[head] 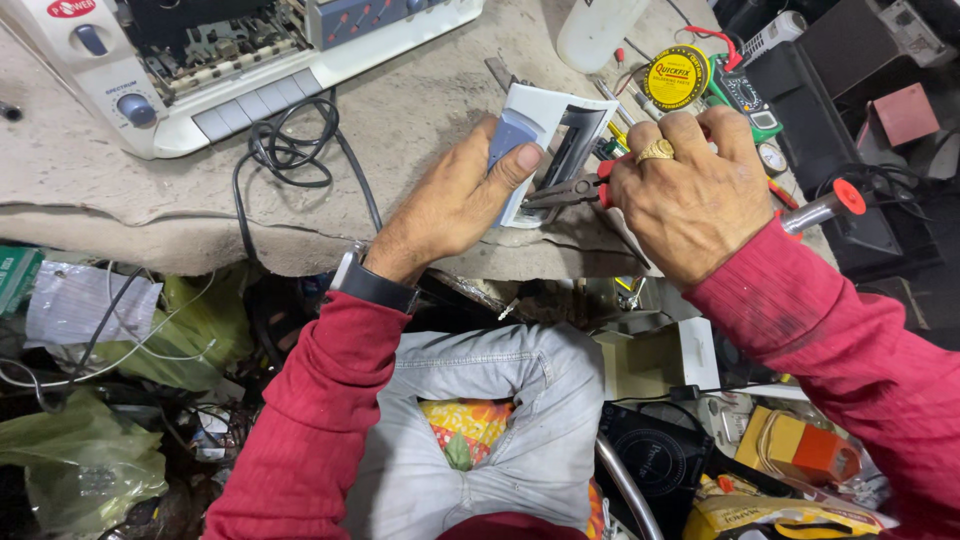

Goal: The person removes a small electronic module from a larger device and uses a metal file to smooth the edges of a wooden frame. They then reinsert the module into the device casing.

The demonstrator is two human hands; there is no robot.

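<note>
Hands at bench edge | your left hand point(455, 200) grips the white-and-blue plastic casing point(540, 140) | your right hand point(690, 190) closes on red-handled pliers point(570, 190), jaws at casing | yellow round tin point(676, 77) beyond | white appliance point(200, 60) far left

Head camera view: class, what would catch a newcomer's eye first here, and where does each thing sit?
At the centre, the left hand grips a small white and blue-grey device casing while the right hand, wearing a gold ring, works red-handled pliers against it. A round yellow tin sits just above on the worn workbench, and an opened white appliance fills the top left corner.
</note>
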